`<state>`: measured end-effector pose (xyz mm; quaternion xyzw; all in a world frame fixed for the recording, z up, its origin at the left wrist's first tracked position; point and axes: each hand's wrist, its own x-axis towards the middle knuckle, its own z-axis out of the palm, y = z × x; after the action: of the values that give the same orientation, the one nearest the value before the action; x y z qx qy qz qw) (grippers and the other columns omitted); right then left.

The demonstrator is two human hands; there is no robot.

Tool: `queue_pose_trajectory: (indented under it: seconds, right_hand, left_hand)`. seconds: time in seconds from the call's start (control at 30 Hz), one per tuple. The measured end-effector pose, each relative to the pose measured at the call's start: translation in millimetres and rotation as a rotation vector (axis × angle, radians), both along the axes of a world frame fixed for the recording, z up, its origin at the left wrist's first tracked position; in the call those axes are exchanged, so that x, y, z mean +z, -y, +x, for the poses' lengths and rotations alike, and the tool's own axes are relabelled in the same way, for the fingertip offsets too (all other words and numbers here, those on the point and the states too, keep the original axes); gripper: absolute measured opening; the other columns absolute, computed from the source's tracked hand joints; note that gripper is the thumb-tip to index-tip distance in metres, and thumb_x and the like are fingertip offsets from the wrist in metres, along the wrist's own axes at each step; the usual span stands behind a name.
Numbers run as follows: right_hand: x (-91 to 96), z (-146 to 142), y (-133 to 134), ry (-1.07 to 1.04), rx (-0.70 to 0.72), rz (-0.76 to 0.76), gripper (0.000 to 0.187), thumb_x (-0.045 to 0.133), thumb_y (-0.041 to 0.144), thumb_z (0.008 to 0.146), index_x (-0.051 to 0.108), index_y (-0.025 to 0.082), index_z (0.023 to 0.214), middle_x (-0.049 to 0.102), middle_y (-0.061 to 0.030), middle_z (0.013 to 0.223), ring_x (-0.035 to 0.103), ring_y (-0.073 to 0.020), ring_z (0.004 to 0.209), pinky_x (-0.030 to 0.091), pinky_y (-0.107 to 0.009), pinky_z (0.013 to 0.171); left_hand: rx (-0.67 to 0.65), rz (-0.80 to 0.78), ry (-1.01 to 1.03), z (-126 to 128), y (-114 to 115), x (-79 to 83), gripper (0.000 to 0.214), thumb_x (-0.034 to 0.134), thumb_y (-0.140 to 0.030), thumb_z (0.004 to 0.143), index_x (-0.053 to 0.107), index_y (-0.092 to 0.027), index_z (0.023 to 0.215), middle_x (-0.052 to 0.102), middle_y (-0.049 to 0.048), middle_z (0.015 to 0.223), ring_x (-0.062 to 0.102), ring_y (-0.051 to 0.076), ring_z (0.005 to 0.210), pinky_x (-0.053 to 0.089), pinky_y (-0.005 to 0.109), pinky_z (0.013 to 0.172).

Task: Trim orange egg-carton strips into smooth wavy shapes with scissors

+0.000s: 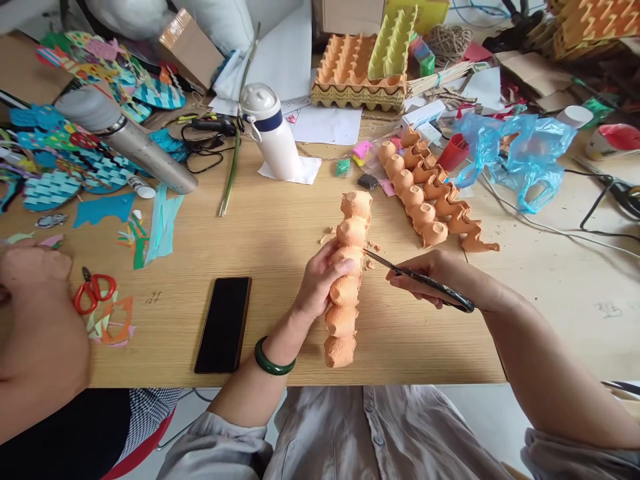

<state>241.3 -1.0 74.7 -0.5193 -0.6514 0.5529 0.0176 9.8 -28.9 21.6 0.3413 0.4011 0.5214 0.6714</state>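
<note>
My left hand (320,280) is closed around the middle of an orange egg-carton strip (343,320), a single row of several cups held lengthwise above the table. In my right hand (433,277) is a pair of black-handled scissors (417,277). Their blades reach the right edge of the strip, near the second and third cups from the far end. Small orange scraps (373,247) lie on the wood beside the cut edge. Beyond my right hand rest another row of orange cups (414,197) and jagged orange carton offcuts (450,200).
A black phone (223,325) lies left of my forearm, and red-handled scissors (94,291) lie near another person's arm (43,313). A white bottle (273,137) and a grey flask (145,150) stand farther back. Stacked egg trays (345,63) and a blue plastic bag (520,150) are beyond.
</note>
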Motion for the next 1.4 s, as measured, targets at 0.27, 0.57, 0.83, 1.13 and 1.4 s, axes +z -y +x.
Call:
queue_pose_trajectory:
  seconds: [0.27, 0.57, 0.83, 1.13, 1.4]
  right_hand:
    - [10.8, -6, 6, 0.048, 0.002, 0.029, 0.044, 0.061, 0.059, 0.088, 0.066, 0.018, 0.072, 0.054, 0.0013, 0.056, 0.045, -0.0084, 0.040, 0.038, -0.024, 0.039]
    - [-1.2, 0, 6, -0.096, -0.007, 0.017, 0.044, 0.071, 0.063, 0.082, 0.073, 0.019, 0.086, 0.046, 0.0047, 0.053, 0.041, -0.0085, 0.045, 0.035, -0.023, 0.039]
    - [1.0, 0, 8, -0.036, -0.024, -0.018, 0.049, 0.069, 0.068, 0.082, 0.068, 0.019, 0.077, 0.046, 0.0042, 0.055, 0.040, -0.0073, 0.042, 0.037, -0.024, 0.038]
    - [0.0, -3, 10, -0.006, -0.028, 0.065, 0.047, 0.067, 0.065, 0.084, 0.066, 0.019, 0.071, 0.051, 0.0031, 0.050, 0.043, -0.0085, 0.037, 0.030, -0.024, 0.036]
    - [-12.9, -4, 15, -0.043, 0.028, 0.250, 0.046, 0.054, 0.054, 0.093, 0.054, 0.020, 0.063, 0.041, 0.0031, 0.052, 0.033, -0.0081, 0.045, 0.024, -0.025, 0.043]
  left_hand:
    - [-0.030, -0.031, 0.006, -1, 0, -3.1, 0.041, 0.081, -0.044, 0.071, 0.076, -0.033, 0.110, 0.072, 0.0027, 0.092, 0.056, 0.019, 0.072, 0.046, 0.032, 0.062]
    - [-0.022, -0.012, -0.030, -1, 0, 1.7, 0.044, 0.080, -0.042, 0.073, 0.074, -0.030, 0.115, 0.073, 0.0034, 0.100, 0.062, 0.022, 0.081, 0.046, 0.033, 0.068]
    - [-0.028, -0.038, -0.015, -1, 1, 6.9, 0.038, 0.080, -0.040, 0.072, 0.074, -0.031, 0.108, 0.072, 0.0018, 0.092, 0.062, 0.020, 0.079, 0.046, 0.029, 0.060]
    - [-0.025, -0.024, -0.045, -2, 0, 0.0, 0.040, 0.079, -0.041, 0.071, 0.074, -0.029, 0.109, 0.072, 0.0039, 0.097, 0.062, 0.022, 0.083, 0.047, 0.030, 0.064]
    - [-0.054, -0.061, -0.014, -6, -2, -0.2, 0.039, 0.074, -0.038, 0.073, 0.073, -0.027, 0.110, 0.067, 0.0010, 0.087, 0.055, 0.015, 0.068, 0.045, 0.028, 0.059]
